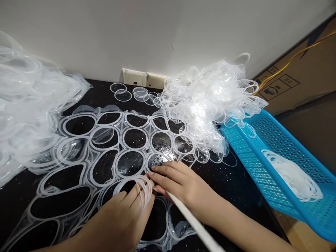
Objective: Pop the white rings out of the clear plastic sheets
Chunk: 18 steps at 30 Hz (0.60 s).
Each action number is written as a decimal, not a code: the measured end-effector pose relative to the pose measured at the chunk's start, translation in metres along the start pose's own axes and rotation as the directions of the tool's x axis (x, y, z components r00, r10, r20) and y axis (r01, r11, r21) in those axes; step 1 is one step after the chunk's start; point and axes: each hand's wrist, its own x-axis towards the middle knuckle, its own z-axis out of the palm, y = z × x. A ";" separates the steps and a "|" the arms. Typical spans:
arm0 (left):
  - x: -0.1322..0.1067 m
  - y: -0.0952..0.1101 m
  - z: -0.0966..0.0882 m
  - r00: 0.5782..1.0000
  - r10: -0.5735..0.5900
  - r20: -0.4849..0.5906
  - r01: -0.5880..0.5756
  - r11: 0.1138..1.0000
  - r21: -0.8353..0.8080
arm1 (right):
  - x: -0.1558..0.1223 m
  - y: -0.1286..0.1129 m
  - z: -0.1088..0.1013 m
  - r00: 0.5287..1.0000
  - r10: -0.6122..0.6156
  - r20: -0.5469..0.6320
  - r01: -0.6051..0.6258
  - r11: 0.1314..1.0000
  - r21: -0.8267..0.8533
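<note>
Plastic rings, at seven o'clock from centre, sat gathered on the left hand, fingers curled closed holding them; I noted the right hand angled from four o'clock, fingers bent, its grip indiscernible.

I see a glossy black tabletop through my feed, dusted with white specks that gather thickest near its middle. Across the centre I have a clear plastic sheet lying spread out, a web of rounded openings, those at left stretched out of round. A bulky pile of clear plastic rests on my left; a heap of clear rings and discs sits back right. Between them, toward the wall, I make out several loose discs lying flat, some overlapping.
</note>
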 end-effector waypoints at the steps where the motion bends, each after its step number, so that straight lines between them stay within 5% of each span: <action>1: 0.001 0.000 -0.001 1.000 0.007 0.017 -0.007 1.000 -0.005 | 0.000 0.000 0.003 1.000 -0.019 -0.011 0.018 0.998 -0.066; 5: 0.003 0.000 -0.002 1.000 0.026 0.007 -0.025 0.997 -0.073 | 0.003 0.010 0.009 0.994 -0.055 -0.099 0.036 0.982 -0.187; 9: 0.001 0.001 -0.002 0.999 -0.011 -0.048 0.005 0.993 -0.121 | 0.002 0.034 -0.009 0.945 -0.028 -0.325 -0.045 0.975 -0.217; 11: -0.001 0.000 -0.002 1.000 -0.004 -0.024 0.002 0.993 -0.114 | -0.003 0.045 -0.025 0.876 0.080 -0.475 -0.217 0.945 -0.243; 14: -0.002 -0.001 -0.004 0.997 0.015 0.073 -0.007 0.994 -0.106 | -0.009 0.055 -0.047 0.712 0.186 -0.677 -0.433 0.875 -0.215; 18: -0.001 0.000 -0.007 0.983 0.035 0.179 -0.019 0.995 -0.095 | -0.012 0.061 -0.068 0.564 0.171 -0.808 -0.473 0.869 -0.147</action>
